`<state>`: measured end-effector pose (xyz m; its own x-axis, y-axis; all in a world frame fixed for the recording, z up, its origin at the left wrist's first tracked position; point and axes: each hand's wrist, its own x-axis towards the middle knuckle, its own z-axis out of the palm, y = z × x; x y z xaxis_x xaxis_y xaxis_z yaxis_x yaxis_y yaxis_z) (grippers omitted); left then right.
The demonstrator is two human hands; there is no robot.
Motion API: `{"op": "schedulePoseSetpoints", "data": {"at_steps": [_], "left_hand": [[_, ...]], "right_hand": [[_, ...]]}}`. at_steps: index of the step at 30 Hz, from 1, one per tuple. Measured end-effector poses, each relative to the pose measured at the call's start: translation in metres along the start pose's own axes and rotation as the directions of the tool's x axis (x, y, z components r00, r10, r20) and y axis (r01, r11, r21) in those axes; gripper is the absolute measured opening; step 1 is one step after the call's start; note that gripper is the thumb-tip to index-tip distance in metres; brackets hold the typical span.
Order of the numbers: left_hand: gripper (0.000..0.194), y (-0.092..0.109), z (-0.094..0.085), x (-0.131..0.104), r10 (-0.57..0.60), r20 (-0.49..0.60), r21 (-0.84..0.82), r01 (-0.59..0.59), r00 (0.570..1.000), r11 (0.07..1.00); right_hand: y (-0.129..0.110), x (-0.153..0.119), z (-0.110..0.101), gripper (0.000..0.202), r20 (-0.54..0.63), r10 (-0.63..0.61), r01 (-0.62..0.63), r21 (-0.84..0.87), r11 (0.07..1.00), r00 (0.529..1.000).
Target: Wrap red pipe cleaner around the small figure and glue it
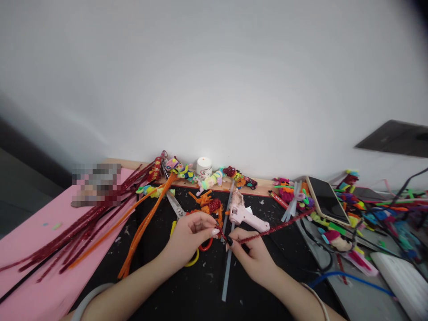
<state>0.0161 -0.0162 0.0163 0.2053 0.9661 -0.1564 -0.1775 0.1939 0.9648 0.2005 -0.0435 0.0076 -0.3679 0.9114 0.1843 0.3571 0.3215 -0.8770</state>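
Note:
My left hand [192, 234] pinches one end of a glittery red pipe cleaner [277, 227] over the black mat. Close beside it, my right hand [249, 252] grips the same red strand between thumb and fingers, and its long tail runs up to the right. Behind my hands lies an orange and red fuzzy piece [212, 206]. A pale pink glue gun [247, 216] rests just beyond my right hand. Scissors [175, 205] with yellow and red handles are partly hidden under my left hand. A translucent glue stick [227, 276] lies below the fingers.
Red pipe cleaners [90, 223] and orange ones [143, 232] spread on the left over a pink surface [40, 236]. A white jar [204, 167] stands at the back among colourful fuzzy figures. On the right are a phone [327, 199], blue cable [351, 277] and white keyboard [401, 281].

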Motion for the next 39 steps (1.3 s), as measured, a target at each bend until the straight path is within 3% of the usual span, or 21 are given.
{"op": "schedulePoseSetpoints", "data": {"at_steps": [18,30,39], "left_hand": [[0.015,0.0004,0.002,-0.0021,-0.038,0.001,-0.029,0.038,0.999,0.999],[0.016,0.0009,0.0003,-0.0018,-0.063,0.021,-0.051,0.064,0.998,0.997],[0.016,-0.0005,-0.0003,-0.0012,-0.066,0.046,-0.065,0.069,0.997,0.996]], "right_hand": [[-0.0001,-0.0008,0.0062,0.021,0.008,-0.019,0.019,0.04,0.999,1.0],[0.0054,0.0012,0.003,0.025,-0.036,0.073,-0.067,0.141,0.988,0.997],[0.0041,0.0025,0.0031,0.025,0.006,0.072,-0.073,0.151,0.986,0.997]]}}
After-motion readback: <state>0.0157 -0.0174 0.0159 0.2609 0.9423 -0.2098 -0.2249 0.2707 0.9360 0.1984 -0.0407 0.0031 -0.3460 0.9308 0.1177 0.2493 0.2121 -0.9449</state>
